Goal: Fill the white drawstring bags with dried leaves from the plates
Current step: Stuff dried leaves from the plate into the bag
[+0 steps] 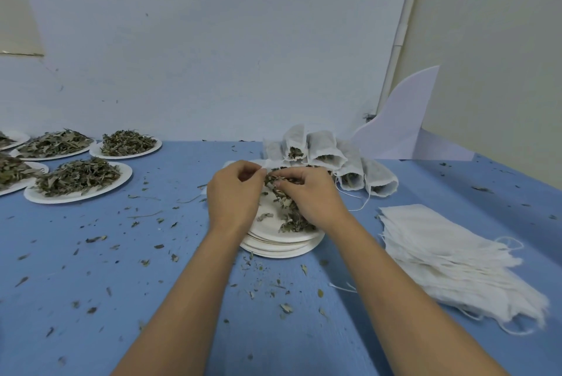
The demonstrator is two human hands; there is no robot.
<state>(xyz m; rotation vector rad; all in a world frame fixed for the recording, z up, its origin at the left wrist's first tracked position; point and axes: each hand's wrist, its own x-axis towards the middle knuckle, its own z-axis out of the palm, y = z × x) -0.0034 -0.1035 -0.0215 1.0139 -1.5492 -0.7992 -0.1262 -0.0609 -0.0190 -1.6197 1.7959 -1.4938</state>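
White drawstring bag (269, 163) mostly hidden; mouth edge pinched in left hand (234, 193) above plate stack (282, 246), table centre; right hand (307, 193) curled round dried leaves (292, 214) at bag mouth; advice: hold mouth wide, feed small clumps over plate; filled bags (322, 147) behind; empty bags (450, 254) right; heaped plates (79, 181) left.

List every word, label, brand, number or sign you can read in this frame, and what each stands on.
None: no text can be read anywhere in this view.
Leaf plates, stacked plates, empty bags, filled bags, white board, wall and table all show plain, unprinted surfaces.
The bag that the left hand pinches, while the right hand grips dried leaves, is blank too.
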